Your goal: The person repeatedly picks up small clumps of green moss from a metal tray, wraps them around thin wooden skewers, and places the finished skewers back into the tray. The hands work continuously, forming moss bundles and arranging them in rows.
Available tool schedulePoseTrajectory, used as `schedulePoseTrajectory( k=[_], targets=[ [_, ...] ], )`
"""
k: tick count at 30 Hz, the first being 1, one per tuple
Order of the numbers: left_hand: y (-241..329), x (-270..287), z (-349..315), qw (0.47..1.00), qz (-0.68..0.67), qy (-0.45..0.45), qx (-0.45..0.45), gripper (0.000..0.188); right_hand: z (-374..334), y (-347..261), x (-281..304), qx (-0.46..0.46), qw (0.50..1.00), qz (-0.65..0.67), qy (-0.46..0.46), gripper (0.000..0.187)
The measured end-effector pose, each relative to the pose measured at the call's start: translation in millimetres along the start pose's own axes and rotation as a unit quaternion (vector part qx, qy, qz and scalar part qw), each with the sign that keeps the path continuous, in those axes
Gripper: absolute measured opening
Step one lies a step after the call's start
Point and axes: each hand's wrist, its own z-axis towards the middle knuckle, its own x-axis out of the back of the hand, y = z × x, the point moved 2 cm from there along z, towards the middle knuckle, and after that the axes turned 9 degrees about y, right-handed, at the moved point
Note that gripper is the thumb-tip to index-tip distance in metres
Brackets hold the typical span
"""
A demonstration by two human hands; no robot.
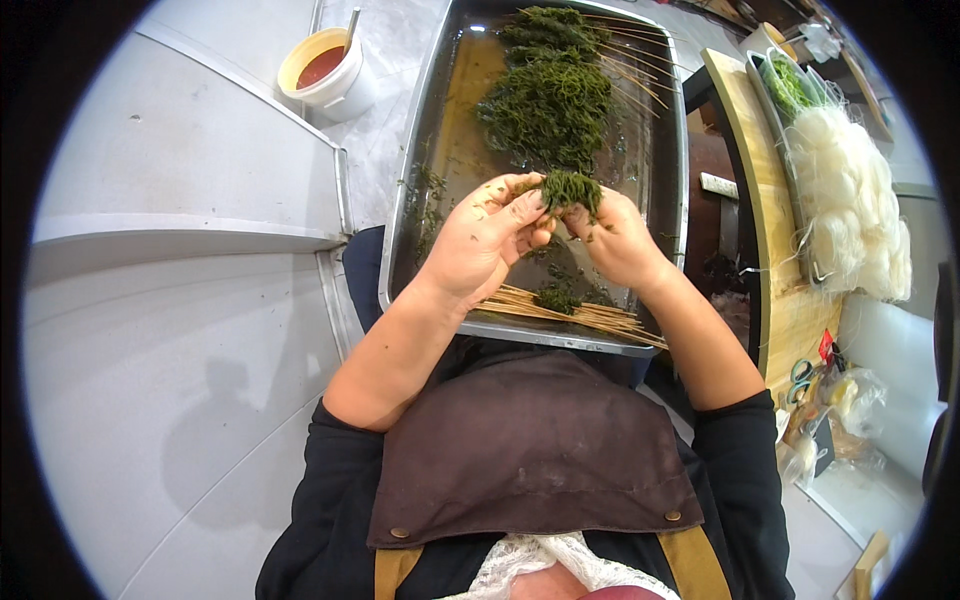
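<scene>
Above a large metal tray (400, 215), both my hands pinch a small clump of dark green seaweed strands (571, 192). My left hand (480, 232) is closed on its left side, fingers curled and flecked with green bits. On the other side my right hand (622, 240) grips it, with its fingertips partly hidden behind the strands. Whether a skewer is inside the clump I cannot tell. Bare bamboo skewers (600, 318) lie across the tray's near end, with a little seaweed on them. Farther off, a heap of seaweed (548, 105) has several skewer ends (635, 72) sticking out rightward.
To the left of the tray stands a white bucket (345, 95) with reddish-orange contents and a handle leaning out. At right, a wooden table (775, 290) bears a tray of white noodle bundles (845, 200) and shredded greens (788, 85). Scissors (800, 375) and plastic bags (858, 400) are nearer.
</scene>
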Motion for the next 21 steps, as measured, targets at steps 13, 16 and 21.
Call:
schedulePoseTrajectory(
  k=[13, 16, 21],
  targets=[
    [15.2, -2.5, -10.4, 0.756, 0.565, 0.067, -0.325, 0.017, 9.1, -37.0, 17.9, 0.197, 0.951, -0.240, 0.009, 0.017],
    [12.0, 2.8, -9.0, 0.886, 0.450, 0.002, -0.107, 0.015, 22.2, -27.4, 33.1, 0.159, 0.972, -0.170, -0.023, 0.015],
    [6.0, 4.0, -8.6, 0.996, 0.051, -0.053, 0.054, 0.017, 13.1, -2.9, 15.1, -0.079, 0.974, 0.206, -0.040, 0.023]
  ],
)
